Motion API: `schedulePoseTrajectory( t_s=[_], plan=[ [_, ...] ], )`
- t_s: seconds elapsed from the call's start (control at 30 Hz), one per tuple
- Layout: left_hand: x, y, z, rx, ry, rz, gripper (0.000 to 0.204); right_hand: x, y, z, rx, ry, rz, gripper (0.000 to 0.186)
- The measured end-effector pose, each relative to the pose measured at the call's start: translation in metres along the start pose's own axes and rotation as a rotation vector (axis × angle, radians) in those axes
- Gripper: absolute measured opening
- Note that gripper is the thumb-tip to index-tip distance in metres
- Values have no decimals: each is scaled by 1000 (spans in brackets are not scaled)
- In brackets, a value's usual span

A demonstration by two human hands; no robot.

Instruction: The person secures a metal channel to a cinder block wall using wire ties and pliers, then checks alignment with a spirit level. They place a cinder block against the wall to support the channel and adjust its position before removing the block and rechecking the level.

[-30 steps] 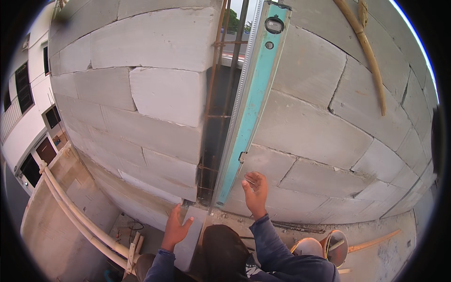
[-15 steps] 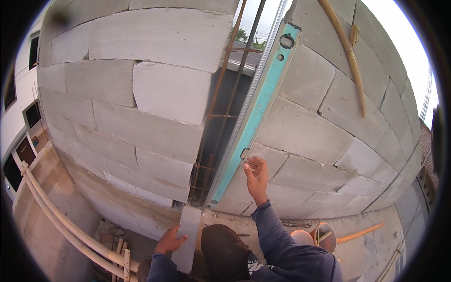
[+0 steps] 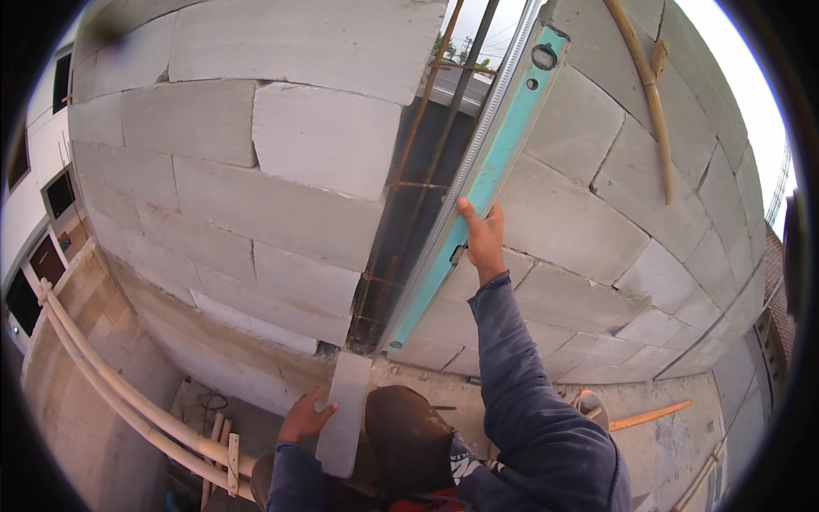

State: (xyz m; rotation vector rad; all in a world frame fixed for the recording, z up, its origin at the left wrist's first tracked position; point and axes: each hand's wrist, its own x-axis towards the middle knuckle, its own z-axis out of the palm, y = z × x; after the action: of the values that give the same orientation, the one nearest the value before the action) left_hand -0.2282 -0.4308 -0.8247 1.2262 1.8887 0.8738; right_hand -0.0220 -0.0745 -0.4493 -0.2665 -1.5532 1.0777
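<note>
A long turquoise spirit level (image 3: 486, 173) with round vials leans along the right edge of a vertical gap in the block wall (image 3: 324, 136). Beside it runs a slim perforated metal strip (image 3: 479, 128). My right hand (image 3: 485, 241) is closed on the level around its middle, thumb on the side facing the strip. Low at the left, my left hand (image 3: 305, 416) has its fingers apart against the edge of a narrow pale grey slab (image 3: 346, 418); whether it bears on the slab, I cannot tell. Rusty reinforcing bars (image 3: 408, 145) stand inside the gap.
A curved wooden stick (image 3: 650, 98) hangs against the wall at upper right. Bamboo poles (image 3: 136, 384) slant across the lower left. A bucket (image 3: 591, 408) and an orange-brown wooden piece (image 3: 653, 416) are on the floor at lower right. My knee (image 3: 408, 444) is close to the slab.
My right hand has moved up from beside the level's handle slot and taken hold of the level. My left hand has stayed by the slab. The view has shifted slightly.
</note>
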Motion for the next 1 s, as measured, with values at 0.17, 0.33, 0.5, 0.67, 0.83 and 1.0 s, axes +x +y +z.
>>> schedulePoseTrajectory(
  t_s=[0.17, 0.33, 0.5, 0.67, 0.83, 1.0],
  plan=[
    [4, 0, 1, -16, -19, -29, 90, 1, -2, -3, 33, -7, 17, 40],
    [10, -4, 7, -10, -25, -24, 94, 1, -4, 2, 55, 1, 26, 38],
    [13, 9, 3, -7, -54, -42, 90, 3, -1, 0, 44, -1, 36, 36],
    [7, 36, -5, -74, -90, -88, 82, 4, -2, -4, 35, 4, 50, 37],
    [8, 16, 1, -37, -55, -96, 91, 3, -5, 2, 58, -2, 91, 41],
    [3, 16, -1, -39, -80, -175, 96, 2, 2, -12, 19, -22, 105, 44]
  ],
)
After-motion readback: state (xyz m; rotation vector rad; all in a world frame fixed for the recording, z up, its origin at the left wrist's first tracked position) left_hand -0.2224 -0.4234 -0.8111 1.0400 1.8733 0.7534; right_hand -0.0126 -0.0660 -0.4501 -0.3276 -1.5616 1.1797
